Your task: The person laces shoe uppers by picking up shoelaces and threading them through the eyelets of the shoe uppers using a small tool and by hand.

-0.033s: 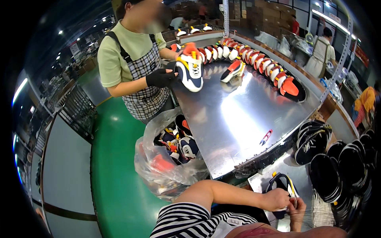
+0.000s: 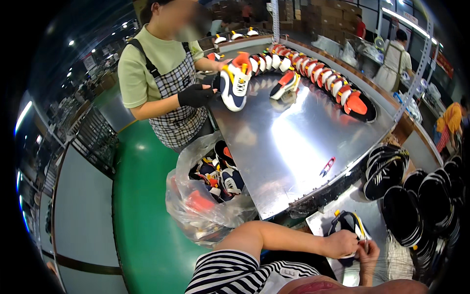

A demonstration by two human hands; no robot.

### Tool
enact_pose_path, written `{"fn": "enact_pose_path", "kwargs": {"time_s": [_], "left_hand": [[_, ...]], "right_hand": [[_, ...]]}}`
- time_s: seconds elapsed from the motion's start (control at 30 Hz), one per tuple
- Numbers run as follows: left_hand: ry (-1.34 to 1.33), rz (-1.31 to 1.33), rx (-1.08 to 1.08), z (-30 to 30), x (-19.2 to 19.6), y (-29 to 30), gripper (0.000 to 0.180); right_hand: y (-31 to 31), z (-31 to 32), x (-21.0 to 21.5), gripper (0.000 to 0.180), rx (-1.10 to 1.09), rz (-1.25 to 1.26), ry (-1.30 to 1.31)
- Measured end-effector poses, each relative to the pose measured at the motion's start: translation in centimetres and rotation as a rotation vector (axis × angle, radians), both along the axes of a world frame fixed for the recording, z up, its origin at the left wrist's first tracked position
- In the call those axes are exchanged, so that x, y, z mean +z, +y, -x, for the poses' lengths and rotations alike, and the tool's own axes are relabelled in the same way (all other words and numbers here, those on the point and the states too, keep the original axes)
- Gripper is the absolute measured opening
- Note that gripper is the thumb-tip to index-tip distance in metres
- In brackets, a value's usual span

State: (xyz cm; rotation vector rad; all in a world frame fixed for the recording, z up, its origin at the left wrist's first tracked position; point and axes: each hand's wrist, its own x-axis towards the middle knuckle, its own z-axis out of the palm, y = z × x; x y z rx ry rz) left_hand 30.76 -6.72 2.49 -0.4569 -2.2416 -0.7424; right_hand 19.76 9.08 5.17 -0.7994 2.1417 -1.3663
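Observation:
A dark navy and grey shoe upper (image 2: 348, 223) with yellow trim lies on the small metal bench at the lower right. My left hand (image 2: 341, 243) is closed over its near part, fingers curled in. Close beside it, my right hand (image 2: 368, 252) pinches at the shoe's near right edge, where the fingertips of both hands almost meet. Any lace or thread between them is too small to make out. White laces (image 2: 399, 259) hang in a bundle to the right of my right hand. Red-handled thread snips (image 2: 328, 166) lie on the metal table ahead.
Black shoes (image 2: 402, 215) crowd the right side. A curved row of shoes (image 2: 318, 73) lines the far edge of the metal table (image 2: 264, 161). Across it, a person in a checked apron holds a navy-white shoe (image 2: 235, 88). A plastic bag (image 2: 183, 210) of shoes stands left.
The other person's shoe has tilted and risen slightly. The whole view has shifted a little. My hands stay at the same shoe with hardly any movement.

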Motion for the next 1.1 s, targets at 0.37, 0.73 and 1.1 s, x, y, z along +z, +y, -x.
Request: {"fn": "enact_pose_path", "kwargs": {"time_s": [0.37, 0.73, 1.1], "left_hand": [[-0.151, 0.07, -0.089, -2.1, 2.1, -1.9, 0.016], [-0.945, -0.374, 0.136, 0.2, 5.3, -0.9, 0.065], [-0.616, -0.243, 0.452, 2.3, 2.3, 0.1, 0.047]], "right_hand": [[1.6, 2.6, 5.6, 0.023, -0.152, 0.435, 0.258], [1.2, -0.4, -2.1, 0.012, -0.295, 0.41, -0.315], [-0.7, -0.8, -1.8, 0.02, -0.257, 0.295, 0.12]]}}
